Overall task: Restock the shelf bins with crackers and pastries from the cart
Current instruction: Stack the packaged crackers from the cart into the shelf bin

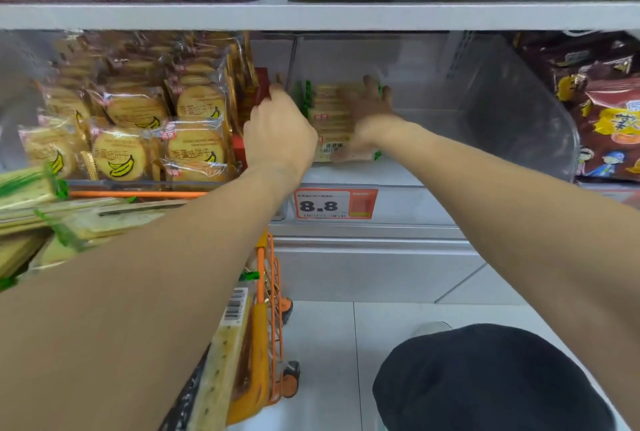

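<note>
Two bare hands are up at the middle shelf (346, 16) of a white store rack. Left hand (278, 132) sits at the left wall of the clear bin (519, 111), fingers curled over that edge, next to something red. Right hand (369, 111) is inside the bin, seen through the clear front, fingers spread flat against a stack of green-trimmed cracker packs (330, 118) standing at the bin's left end; the bin's right part shows only clear plastic. Banana biscuit packs (138, 129) crowd the neighbouring bin at the shelf's left end, and dark snack bags (602, 111) fill the right end. A price tag (335, 203) reading 8.8 hangs on the shelf's front edge. Below left, the orange cart (268, 292) carries more cracker packs, standing on a pale tiled floor (329, 344).
</note>
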